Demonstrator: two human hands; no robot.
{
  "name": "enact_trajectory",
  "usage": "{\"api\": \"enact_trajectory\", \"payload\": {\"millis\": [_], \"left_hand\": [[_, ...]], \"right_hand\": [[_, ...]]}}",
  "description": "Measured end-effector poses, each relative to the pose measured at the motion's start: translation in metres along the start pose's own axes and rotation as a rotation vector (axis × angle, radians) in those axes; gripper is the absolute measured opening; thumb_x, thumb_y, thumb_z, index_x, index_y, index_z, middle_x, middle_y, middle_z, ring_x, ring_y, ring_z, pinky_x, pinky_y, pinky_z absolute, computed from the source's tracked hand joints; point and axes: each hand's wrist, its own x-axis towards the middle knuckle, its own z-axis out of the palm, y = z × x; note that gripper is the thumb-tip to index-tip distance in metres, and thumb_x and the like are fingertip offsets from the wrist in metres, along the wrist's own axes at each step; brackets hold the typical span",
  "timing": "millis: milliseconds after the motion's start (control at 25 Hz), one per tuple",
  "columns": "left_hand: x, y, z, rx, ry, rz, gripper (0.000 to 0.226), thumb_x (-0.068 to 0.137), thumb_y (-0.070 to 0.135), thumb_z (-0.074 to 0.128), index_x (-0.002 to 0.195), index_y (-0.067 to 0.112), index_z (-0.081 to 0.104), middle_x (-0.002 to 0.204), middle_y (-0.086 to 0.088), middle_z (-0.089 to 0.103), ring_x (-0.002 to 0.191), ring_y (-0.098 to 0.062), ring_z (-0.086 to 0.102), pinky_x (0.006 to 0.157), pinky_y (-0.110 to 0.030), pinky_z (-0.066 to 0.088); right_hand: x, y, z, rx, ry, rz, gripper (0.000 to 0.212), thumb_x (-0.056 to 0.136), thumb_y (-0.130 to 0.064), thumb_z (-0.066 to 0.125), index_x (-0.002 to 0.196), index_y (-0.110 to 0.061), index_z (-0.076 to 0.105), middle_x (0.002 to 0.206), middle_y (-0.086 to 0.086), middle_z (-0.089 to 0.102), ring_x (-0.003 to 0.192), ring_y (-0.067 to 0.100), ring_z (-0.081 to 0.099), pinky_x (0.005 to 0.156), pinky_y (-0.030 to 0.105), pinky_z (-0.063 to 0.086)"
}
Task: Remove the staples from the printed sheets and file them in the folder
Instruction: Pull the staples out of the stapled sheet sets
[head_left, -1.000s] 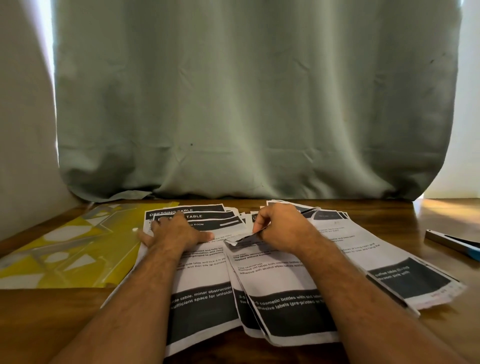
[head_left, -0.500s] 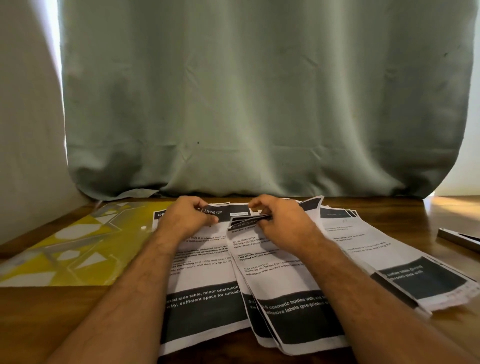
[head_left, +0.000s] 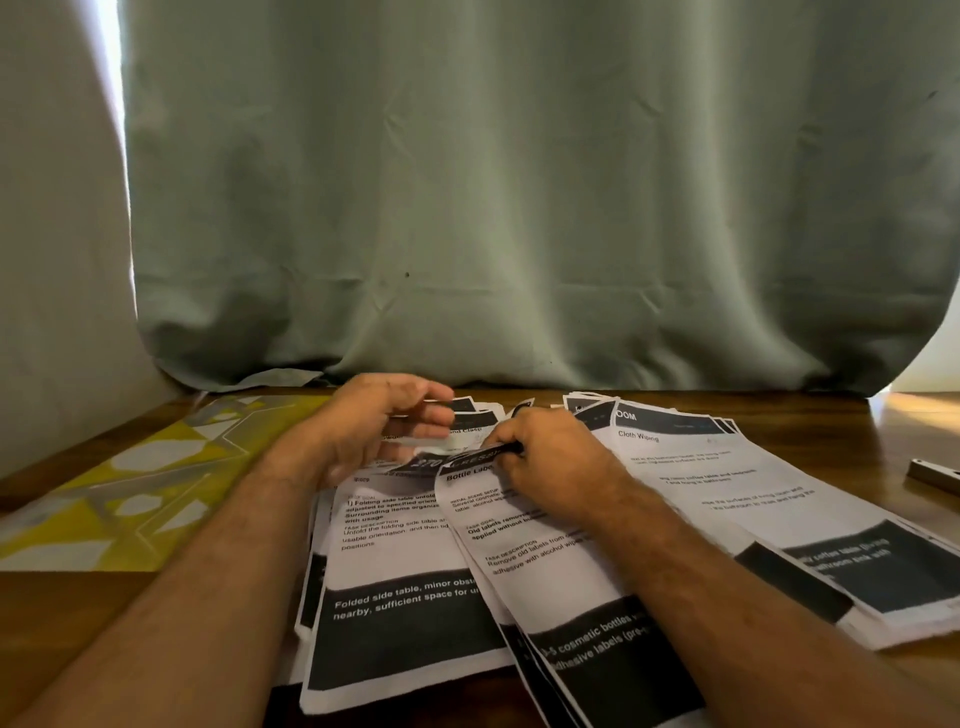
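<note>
Three fanned bundles of printed sheets lie on the wooden table: a left bundle (head_left: 405, 561), a middle bundle (head_left: 550, 603) headed "Bottle Label", and a right bundle (head_left: 737, 499). My right hand (head_left: 550, 462) pinches the folded-over top corner of the middle bundle. Hovering just above the top of the left bundle, my left hand (head_left: 374, 431) has loosely curled fingers pointing right and is blurred; I see nothing gripped in it. The yellow patterned folder (head_left: 130, 493) lies flat to the left of the sheets. No staple is visible.
A grey-green curtain (head_left: 519, 208) hangs along the table's back edge. A slim metal tool (head_left: 935, 475) lies at the right edge of the view. Bare wood (head_left: 104, 613) shows in front of the folder.
My left hand has let go of the top of the left bundle and lifted off it. My right hand stays at the middle bundle's top corner, which is now folded lower.
</note>
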Motion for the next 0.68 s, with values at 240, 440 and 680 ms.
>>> {"api": "enact_trajectory", "payload": {"millis": [240,440,680], "left_hand": [[0.019,-0.021,-0.022,0.547,0.404,-0.012,0.051,0.083,0.034,0.081,0.128,0.019,0.064,0.127,-0.006,0.066,0.113,-0.021,0.062,0.096,-0.034,0.048],[0.018,-0.036,-0.016,0.839,0.191,-0.250,0.081,0.076,0.054,0.081,0.143,0.023,0.046,0.136,-0.002,0.061,0.120,-0.022,0.057,0.104,-0.038,0.046],[0.027,-0.039,-0.018,0.791,0.263,-0.198,0.101,0.072,0.053,0.085,0.153,0.021,0.033,0.141,-0.003,0.056,0.127,-0.025,0.053,0.107,-0.041,0.046]], "right_hand": [[-0.010,0.005,0.001,-0.023,0.019,-0.009,0.028,0.097,-0.019,0.058,0.117,-0.035,0.071,0.112,-0.011,0.065,0.103,0.008,0.057,0.097,0.031,0.052],[-0.013,0.008,0.003,-0.043,0.038,-0.038,0.027,0.096,-0.021,0.059,0.115,-0.037,0.071,0.114,-0.014,0.064,0.102,0.004,0.054,0.101,0.031,0.050],[-0.011,0.008,0.004,-0.039,0.024,-0.023,0.027,0.095,-0.020,0.061,0.114,-0.036,0.072,0.117,-0.013,0.065,0.107,0.006,0.055,0.103,0.033,0.049]]}}
